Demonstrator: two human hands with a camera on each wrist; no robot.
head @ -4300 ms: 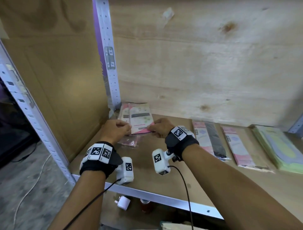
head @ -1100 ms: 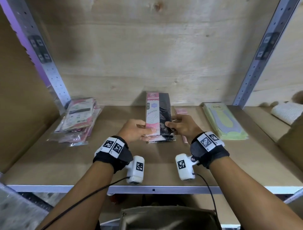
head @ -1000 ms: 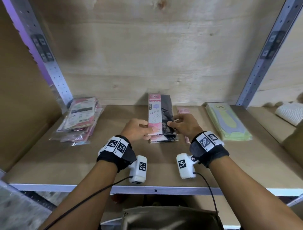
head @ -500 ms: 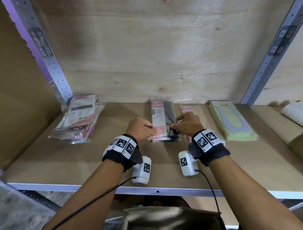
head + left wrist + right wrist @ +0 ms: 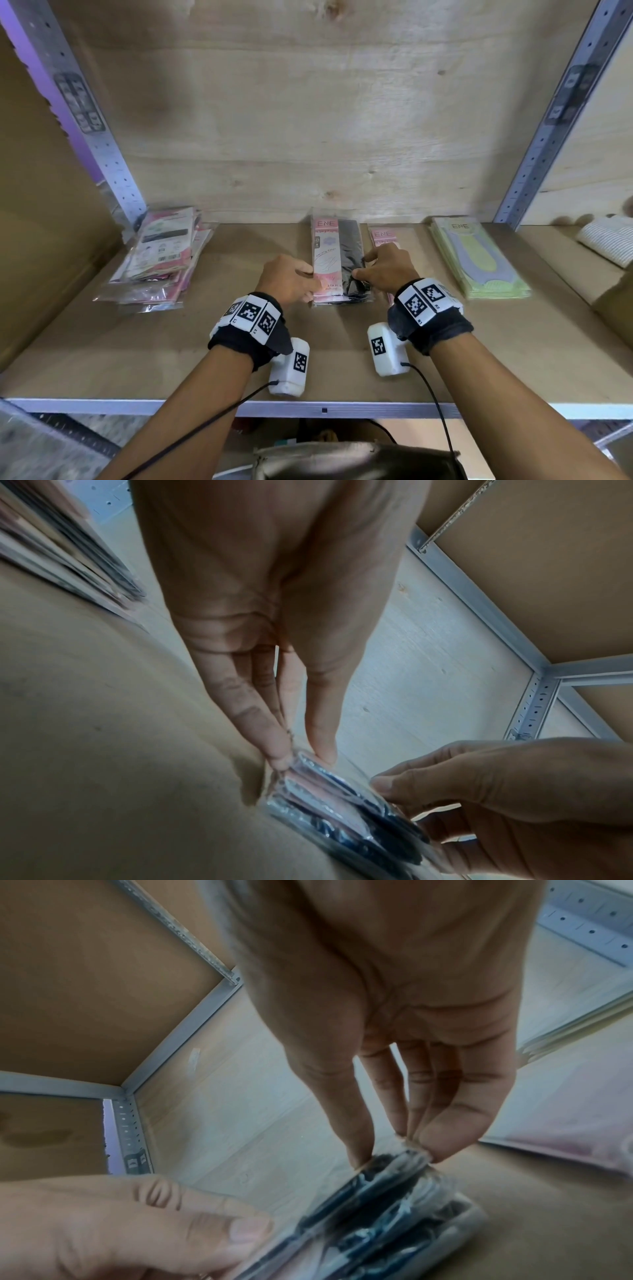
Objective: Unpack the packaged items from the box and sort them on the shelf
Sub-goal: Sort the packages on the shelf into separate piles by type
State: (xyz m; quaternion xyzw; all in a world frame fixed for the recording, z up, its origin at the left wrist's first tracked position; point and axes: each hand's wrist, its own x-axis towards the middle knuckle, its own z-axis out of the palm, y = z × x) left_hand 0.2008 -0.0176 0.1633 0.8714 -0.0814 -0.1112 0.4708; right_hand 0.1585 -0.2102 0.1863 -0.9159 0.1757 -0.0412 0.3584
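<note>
- "ENE" is reading clearly across the pink header of the top pink-and-black packet (image 5: 337, 255), which is lying on a small stack of like packets at the middle back of the shelf (image 5: 171, 359).
- The left hand (image 5: 287, 279) is pinching that stack's left edge between thumb and fingertips (image 5: 279, 753); the right hand (image 5: 388, 270) is pinching its right edge the same way, so both hands are clamping the stack.
- "ENE" is also showing on the pink packet (image 5: 382, 234) just right of the stack, partly hidden behind the right hand, and on the green packets (image 5: 476, 260) lying further right.
- A loose pile of pink packets (image 5: 159, 257) is sitting at the left by the metal upright (image 5: 113, 161), with a barcode showing on the top one; its smaller print is too small to read.
- A white ribbed cloth item (image 5: 606, 240) is lying at the far right, beyond the right upright (image 5: 534, 154).
- A dark bag (image 5: 356, 460) is sitting below the shelf edge.
</note>
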